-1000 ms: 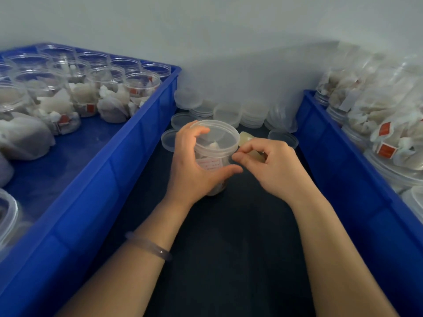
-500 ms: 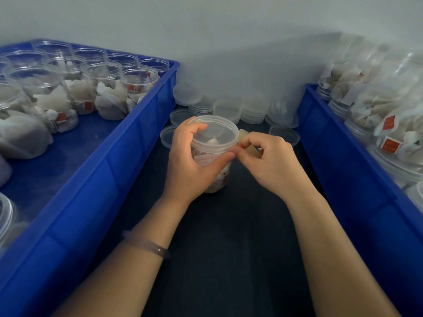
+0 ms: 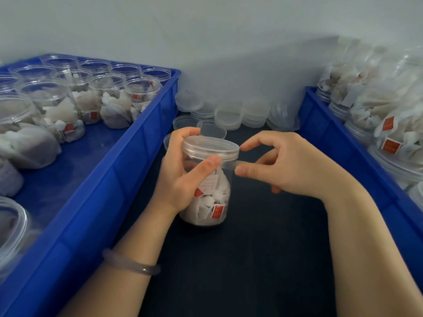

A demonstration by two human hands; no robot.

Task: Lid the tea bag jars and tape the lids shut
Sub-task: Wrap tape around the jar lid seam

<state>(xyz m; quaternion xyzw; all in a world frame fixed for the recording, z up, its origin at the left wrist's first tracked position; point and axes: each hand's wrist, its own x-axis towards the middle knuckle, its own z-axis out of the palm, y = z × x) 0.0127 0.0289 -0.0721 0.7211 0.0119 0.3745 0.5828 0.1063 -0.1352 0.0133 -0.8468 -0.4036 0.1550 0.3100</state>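
Jar (image 3: 212,200) of tea bags upright on dark surface (image 3: 229,266), between left crate (image 3: 109,179) and right crate (image 3: 325,133), both blue. Clear lid (image 3: 210,147) seated on jar. Left hand (image 3: 180,177) curled round jar, thumb pressed just under lid rim. Right hand (image 3: 290,165) just beside lid, thumb and forefinger pinching what looks like clear tape strip (image 3: 230,164); strip faint, hard to make out. Loose lids (image 3: 229,115) stacked behind.

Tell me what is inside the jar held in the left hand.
White tea bags with red tags fill the jar, plus a white paper slip. The left hand covers its left side, hiding that part.
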